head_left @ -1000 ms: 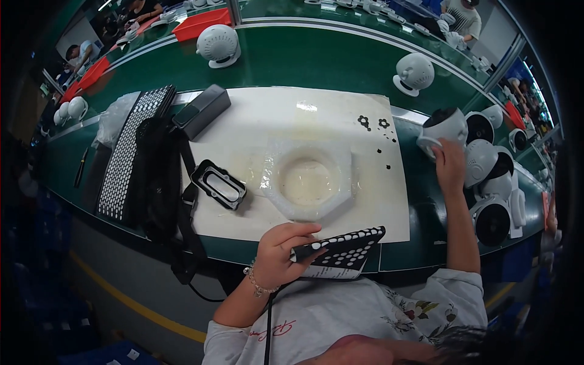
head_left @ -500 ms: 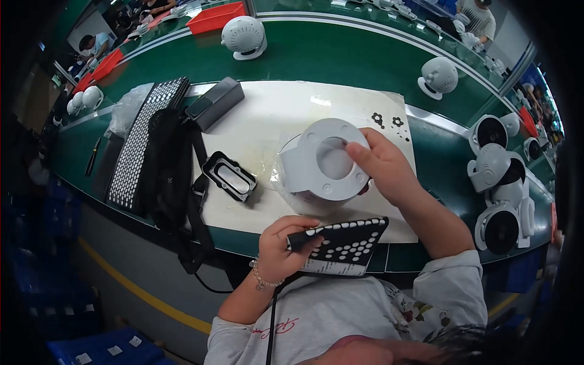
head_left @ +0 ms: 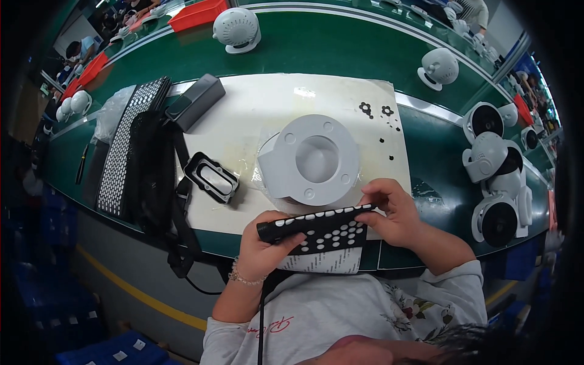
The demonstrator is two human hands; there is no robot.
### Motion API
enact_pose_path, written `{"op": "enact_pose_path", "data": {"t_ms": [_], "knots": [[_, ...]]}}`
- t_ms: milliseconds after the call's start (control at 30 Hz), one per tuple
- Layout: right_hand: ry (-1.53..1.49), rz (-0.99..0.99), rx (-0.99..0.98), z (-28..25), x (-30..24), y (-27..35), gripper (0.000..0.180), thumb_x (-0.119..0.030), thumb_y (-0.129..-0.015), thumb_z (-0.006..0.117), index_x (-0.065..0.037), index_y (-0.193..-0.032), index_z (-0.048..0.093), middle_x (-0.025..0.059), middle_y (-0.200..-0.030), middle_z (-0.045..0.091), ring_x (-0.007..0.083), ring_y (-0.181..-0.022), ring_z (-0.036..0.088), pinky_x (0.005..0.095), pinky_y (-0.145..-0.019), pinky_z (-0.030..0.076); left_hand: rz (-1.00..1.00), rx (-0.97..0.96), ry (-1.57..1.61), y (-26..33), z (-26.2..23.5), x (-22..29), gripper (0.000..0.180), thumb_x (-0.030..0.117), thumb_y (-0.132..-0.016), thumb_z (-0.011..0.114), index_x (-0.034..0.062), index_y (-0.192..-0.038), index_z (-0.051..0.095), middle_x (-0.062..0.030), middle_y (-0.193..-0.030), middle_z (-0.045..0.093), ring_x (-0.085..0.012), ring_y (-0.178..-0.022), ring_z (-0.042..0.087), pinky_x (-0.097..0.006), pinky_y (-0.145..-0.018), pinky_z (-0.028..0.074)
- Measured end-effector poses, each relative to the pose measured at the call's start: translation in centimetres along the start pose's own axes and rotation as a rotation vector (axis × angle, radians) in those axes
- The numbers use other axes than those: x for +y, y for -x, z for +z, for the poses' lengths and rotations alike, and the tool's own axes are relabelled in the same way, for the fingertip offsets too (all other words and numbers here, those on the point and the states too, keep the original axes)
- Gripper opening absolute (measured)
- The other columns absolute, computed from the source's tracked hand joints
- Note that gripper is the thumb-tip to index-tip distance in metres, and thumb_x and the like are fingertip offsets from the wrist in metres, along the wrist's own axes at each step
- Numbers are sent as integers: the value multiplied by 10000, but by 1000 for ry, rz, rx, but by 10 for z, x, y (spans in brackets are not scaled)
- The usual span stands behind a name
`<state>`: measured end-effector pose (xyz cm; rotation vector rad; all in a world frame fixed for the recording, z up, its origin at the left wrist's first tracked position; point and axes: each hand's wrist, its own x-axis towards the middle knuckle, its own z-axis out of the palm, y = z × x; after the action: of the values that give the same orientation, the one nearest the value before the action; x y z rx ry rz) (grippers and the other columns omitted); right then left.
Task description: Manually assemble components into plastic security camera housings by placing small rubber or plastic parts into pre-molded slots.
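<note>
At the green worktop [head_left: 429, 173], hands [head_left: 398, 218] pinch a dotted black sheet [head_left: 333, 236] with printed backing [head_left: 322, 261].

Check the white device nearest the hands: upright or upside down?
Upside down: its round base faces upward, small round pads showing around the central recess.

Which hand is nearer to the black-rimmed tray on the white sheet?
Left. The left hand holds the left end of the dotted strip, nearer the body and right of the black-rimmed tray; the right hand, at the strip's right end, is farther right.
</note>
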<state>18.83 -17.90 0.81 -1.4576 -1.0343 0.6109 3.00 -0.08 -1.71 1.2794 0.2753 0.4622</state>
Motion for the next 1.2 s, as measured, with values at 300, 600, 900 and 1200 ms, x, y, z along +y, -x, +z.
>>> {"op": "enact_pose_path", "data": {"t_ms": [300, 600, 900, 1200], "knots": [[65, -88, -46, -8, -1, 1, 304, -74, -795, 610, -31, -1055, 458, 69, -929, 502, 130, -804, 528, 242, -675, 441, 117, 71, -205, 2, 0, -6, 125, -34, -667, 693, -40, -736, 589, -44, -700, 593, -77, -614, 517, -206, -562, 415], [597, -619, 83, -8, -9, -12, 242, 21, -637, 669, -74, -823, 548, 70, -870, 556, 246, -880, 558, 356, -749, 435, 137, 87, -296, 1, 2, -6, 122, -30, -660, 688, -42, -712, 578, -70, -675, 585, -105, -571, 517, -222, -527, 402], [677, -751, -17, 4, -18, -12, 396, 11, -662, 661, -128, -982, 474, 19, -820, 597, 226, -817, 573, 333, -650, 384, 215, 19, -432, -2, 1, -6, 129, -43, -638, 677, -40, -679, 555, -96, -655, 571, -152, -560, 538, -251, -529, 415], [122, -837, -232, 20, -19, -27, 471, 118, -653, 615, -29, -1079, 479, 75, -591, 514, 202, -475, 526, 293, -404, 393, 277, -43, -460, -1, -1, -4, 117, -42, -631, 663, -4, -683, 565, -89, -628, 563, -200, -553, 549, -269, -530, 429]]}}
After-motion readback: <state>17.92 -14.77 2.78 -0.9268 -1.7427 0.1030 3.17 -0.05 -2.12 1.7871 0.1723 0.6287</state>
